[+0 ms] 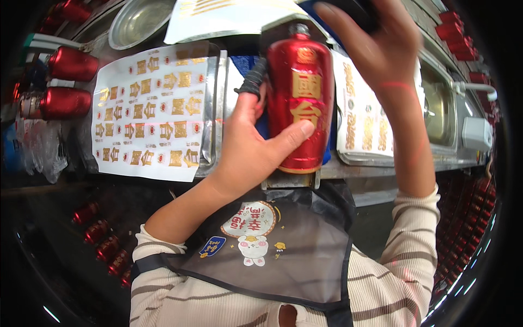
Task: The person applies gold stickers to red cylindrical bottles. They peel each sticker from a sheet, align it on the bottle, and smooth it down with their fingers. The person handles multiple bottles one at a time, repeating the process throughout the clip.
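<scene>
A glossy red bottle (306,60) with gold characters and a bare neck lies at the centre, its neck pointing away from me. My left hand (256,139) grips its lower left side, the thumb pressed across the front. One finger of that hand wears a black ribbed cover. Beyond the bottle, to its upper right, my right hand (376,52) is smeared by motion. Between its thumb and fingers is a dark blue-black object (357,15), cut off by the top edge, its kind unclear. Blue cloth (237,63) shows behind the bottle.
A white sheet of gold and red decals (148,117) lies on a tray at left; another decal sheet (364,117) lies at right. Around are a metal bowl (139,24), a metal basin (439,109), red bottles (66,103) at left and rows of bottles (468,229) at lower right.
</scene>
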Motion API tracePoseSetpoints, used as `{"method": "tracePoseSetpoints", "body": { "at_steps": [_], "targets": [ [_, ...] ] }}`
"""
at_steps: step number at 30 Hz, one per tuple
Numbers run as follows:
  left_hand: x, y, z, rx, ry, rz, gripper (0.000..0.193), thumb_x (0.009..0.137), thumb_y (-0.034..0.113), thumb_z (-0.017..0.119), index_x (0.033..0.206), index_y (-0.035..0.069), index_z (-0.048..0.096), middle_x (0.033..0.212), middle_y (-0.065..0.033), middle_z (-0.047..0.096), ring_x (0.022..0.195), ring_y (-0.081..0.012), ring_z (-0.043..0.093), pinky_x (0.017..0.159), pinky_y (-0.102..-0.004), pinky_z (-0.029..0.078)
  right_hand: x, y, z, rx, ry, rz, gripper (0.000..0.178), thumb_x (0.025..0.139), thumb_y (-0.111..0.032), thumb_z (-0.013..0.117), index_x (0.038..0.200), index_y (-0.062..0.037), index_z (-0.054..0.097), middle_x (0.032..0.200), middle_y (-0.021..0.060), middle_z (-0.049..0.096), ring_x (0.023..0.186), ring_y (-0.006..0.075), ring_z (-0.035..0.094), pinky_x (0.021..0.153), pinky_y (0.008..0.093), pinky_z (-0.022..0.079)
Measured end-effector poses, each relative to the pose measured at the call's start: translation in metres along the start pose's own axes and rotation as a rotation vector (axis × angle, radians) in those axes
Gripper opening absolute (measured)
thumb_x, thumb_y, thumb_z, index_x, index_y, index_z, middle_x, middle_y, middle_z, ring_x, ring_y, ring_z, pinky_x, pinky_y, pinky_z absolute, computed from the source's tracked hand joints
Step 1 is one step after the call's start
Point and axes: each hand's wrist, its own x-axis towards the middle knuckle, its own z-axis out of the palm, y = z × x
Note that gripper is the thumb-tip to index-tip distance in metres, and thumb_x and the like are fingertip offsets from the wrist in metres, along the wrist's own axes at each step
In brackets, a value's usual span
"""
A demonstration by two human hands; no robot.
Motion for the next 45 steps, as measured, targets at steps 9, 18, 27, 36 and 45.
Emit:
{"method": "tracePoseSetpoints", "body": {
  "at_steps": [9, 18, 27, 36, 45],
  "targets": [
    [0.001, -0.005, 0.003, 0.03, 0.019, 0.112, 0.053, 0.084, 0.013, 0.082, 0.117, -0.007, 0.045, 0.117, -0.0195, 0.064, 0.109, -0.0207, 0.064, 0.092, -0.0336, 0.053, -0.047, -0.023, -0.013, 0.076, 0.139, 0.113, 0.02, 0.083, 0.001, 0.075, 0.101, -0.0038, 0.067, 0.086, 0.0065, 0.069, 0.075, 0.013, 0.066, 0.069, 0.0253, 0.053],
    [0.001, -0.011, -0.015, -0.232, -0.083, 0.061, 0.067, 0.089, 0.003, 0.069, 0.144, -0.007, 0.032, 0.154, -0.0227, 0.039, 0.143, -0.0256, 0.037, 0.117, -0.0398, 0.033, -0.059, -0.04, -0.004, -0.127, -0.108, -0.431, 0.023, 0.076, -0.007, 0.076, 0.098, -0.0108, 0.076, 0.086, 0.0022, 0.066, 0.077, 0.0221, 0.062, 0.065, 0.0349, 0.052],
    [0.002, -0.015, -0.002, -0.061, -0.017, 0.173, 0.065, 0.097, 0.01, 0.066, 0.149, -0.005, 0.03, 0.15, -0.0193, 0.045, 0.131, -0.0205, 0.05, 0.112, -0.0348, 0.039, -0.125, -0.064, -0.016, 0.011, -0.087, -0.197, 0.034, 0.065, -0.003, 0.077, 0.098, -0.0094, 0.075, 0.079, 0.0059, 0.061, 0.073, 0.0274, 0.062, 0.066, 0.0366, 0.053],
    [0.003, -0.021, -0.005, 0.092, 0.026, 0.361, 0.055, 0.095, 0.012, 0.068, 0.146, 0.004, 0.049, 0.15, -0.0201, 0.046, 0.132, -0.0254, 0.051, 0.11, -0.0353, 0.04, -0.128, -0.055, 0.002, 0.506, 0.352, 0.645, 0.023, 0.088, -0.009, 0.077, 0.101, 0.0001, 0.061, 0.088, 0.0035, 0.067, 0.077, 0.0074, 0.063, 0.068, 0.02, 0.051],
    [0.02, 0.012, -0.03, 1.248, -0.22, 0.906, 0.033, 0.09, 0.046, 0.064, 0.107, 0.021, 0.079, 0.16, -0.024, 0.032, 0.144, -0.0544, 0.024, 0.109, -0.0702, 0.022, -0.131, -0.027, -0.007, 0.732, 0.322, 0.896, 0.013, 0.091, -0.004, 0.068, 0.103, 0.0004, 0.064, 0.091, 0.0038, 0.067, 0.079, 0.0056, 0.061, 0.067, 0.0192, 0.05]
  ]
}}
